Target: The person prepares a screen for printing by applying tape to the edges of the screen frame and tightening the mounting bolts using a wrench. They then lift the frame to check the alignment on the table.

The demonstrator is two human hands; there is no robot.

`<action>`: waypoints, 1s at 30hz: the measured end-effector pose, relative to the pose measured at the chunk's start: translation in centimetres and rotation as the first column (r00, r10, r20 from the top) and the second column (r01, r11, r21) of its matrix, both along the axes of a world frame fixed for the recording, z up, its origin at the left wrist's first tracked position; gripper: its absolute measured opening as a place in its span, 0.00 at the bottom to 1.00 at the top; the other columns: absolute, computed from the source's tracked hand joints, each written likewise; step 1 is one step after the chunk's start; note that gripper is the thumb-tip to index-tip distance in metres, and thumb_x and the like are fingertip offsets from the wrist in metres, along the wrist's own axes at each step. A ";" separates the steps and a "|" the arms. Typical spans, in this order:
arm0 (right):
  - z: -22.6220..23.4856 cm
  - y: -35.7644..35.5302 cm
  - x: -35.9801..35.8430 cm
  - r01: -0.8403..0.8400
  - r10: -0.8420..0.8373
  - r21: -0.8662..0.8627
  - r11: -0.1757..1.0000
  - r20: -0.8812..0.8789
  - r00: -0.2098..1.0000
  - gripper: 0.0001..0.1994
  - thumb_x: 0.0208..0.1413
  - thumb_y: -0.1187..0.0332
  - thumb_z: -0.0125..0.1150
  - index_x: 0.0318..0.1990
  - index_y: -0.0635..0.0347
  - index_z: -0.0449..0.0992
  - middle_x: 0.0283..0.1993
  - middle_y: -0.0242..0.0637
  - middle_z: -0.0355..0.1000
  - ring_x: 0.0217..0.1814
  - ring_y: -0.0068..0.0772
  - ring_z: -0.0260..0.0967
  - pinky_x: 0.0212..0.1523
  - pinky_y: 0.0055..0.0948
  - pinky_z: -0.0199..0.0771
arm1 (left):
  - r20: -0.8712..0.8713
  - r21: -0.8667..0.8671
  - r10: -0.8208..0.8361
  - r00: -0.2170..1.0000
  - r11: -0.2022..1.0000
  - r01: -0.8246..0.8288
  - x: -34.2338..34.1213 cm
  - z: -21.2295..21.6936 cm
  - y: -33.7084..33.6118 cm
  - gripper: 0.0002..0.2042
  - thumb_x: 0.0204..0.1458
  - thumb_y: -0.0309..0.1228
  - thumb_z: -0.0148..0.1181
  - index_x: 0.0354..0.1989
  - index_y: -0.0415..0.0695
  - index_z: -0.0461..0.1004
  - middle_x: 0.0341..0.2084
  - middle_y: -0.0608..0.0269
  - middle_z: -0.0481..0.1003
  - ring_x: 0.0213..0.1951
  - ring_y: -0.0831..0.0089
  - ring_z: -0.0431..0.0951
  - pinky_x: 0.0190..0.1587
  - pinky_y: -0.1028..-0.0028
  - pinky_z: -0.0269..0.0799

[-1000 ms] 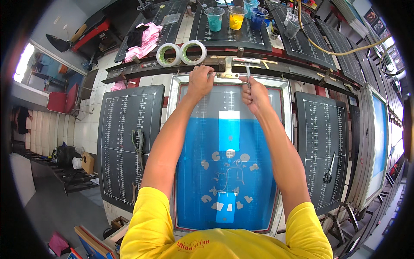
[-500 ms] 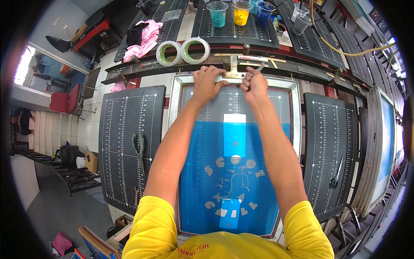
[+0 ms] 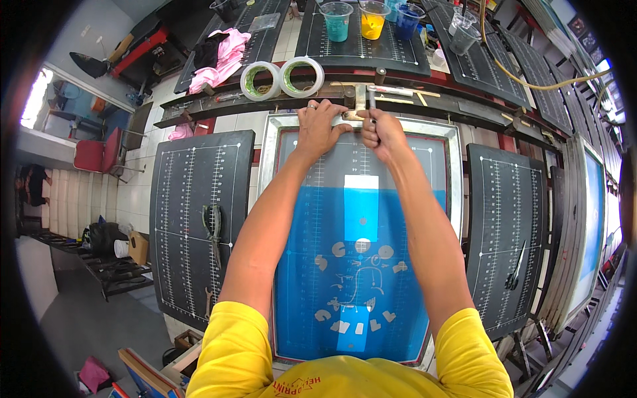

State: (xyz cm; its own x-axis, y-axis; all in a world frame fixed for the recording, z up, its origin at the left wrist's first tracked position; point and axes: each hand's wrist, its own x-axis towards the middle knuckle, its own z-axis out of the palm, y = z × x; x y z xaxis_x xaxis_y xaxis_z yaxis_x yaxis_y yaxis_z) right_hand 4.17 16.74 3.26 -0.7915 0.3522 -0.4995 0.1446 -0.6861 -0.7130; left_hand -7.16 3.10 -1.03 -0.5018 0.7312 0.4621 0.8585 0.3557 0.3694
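A silkscreen printing frame (image 3: 455, 199) with pale metal sides lies in front of me, its mesh (image 3: 312, 278) mostly blue with small cut shapes. At its far edge is a brass-coloured metal bracket (image 3: 360, 101). My left hand (image 3: 320, 129) grips the far bar of the frame just left of the bracket, fingers curled over it and thumb on the near side. My right hand (image 3: 383, 134) is closed around a grey metal wrench (image 3: 372, 99) at the bracket's right side; the wrench points away from me, its working end hard to make out.
Two tape rolls (image 3: 300, 77) stand on the rail behind the frame. Cups of teal ink (image 3: 336, 23), yellow ink (image 3: 372, 25) and blue ink (image 3: 406, 23) sit beyond. Pliers (image 3: 213, 229) lie on the left platen (image 3: 176, 265), scissors (image 3: 516, 268) on the right platen (image 3: 494, 199).
My right hand has swung left and slightly nearer to the bracket; the wrench has turned from pointing up-right to pointing straight away. My left hand stays in place.
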 end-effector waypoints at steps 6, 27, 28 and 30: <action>1.3 -0.5 5.6 -0.267 0.233 0.527 0.807 0.132 0.964 0.14 0.70 0.63 0.41 0.45 0.63 0.71 0.18 0.21 0.54 0.16 0.14 0.45 0.16 0.20 0.43 | 0.056 -0.031 -0.005 0.998 1.000 0.007 -0.7 0.1 -0.8 0.21 0.45 0.47 0.68 0.48 0.56 0.78 0.37 0.68 0.74 0.46 0.64 0.68 0.51 0.62 0.56; 1.2 5.4 1.6 -0.503 0.303 0.409 0.762 0.461 0.834 0.16 0.65 0.58 0.54 0.31 0.61 0.76 0.13 0.17 0.49 0.14 0.14 0.39 0.15 0.24 0.35 | 0.194 0.064 -0.081 0.978 0.995 0.070 -1.2 0.2 -1.1 0.14 0.45 0.36 0.69 0.43 0.57 0.83 0.36 0.73 0.76 0.42 0.68 0.69 0.49 0.66 0.58; 1.4 5.9 1.0 -0.511 0.310 0.397 0.762 0.469 0.827 0.16 0.64 0.58 0.55 0.31 0.61 0.76 0.13 0.18 0.49 0.13 0.14 0.40 0.15 0.24 0.36 | 0.198 0.058 -0.078 0.977 0.996 0.068 -1.2 0.3 -1.1 0.15 0.45 0.36 0.68 0.44 0.56 0.83 0.36 0.72 0.76 0.42 0.68 0.69 0.49 0.65 0.59; 1.7 6.6 0.2 -0.528 0.325 0.373 0.763 0.485 0.812 0.14 0.63 0.60 0.56 0.32 0.62 0.78 0.13 0.18 0.50 0.13 0.15 0.40 0.16 0.24 0.37 | 0.208 0.046 -0.072 0.976 0.997 0.064 -1.1 0.5 -0.9 0.15 0.46 0.37 0.68 0.44 0.56 0.83 0.38 0.71 0.77 0.43 0.66 0.70 0.48 0.65 0.59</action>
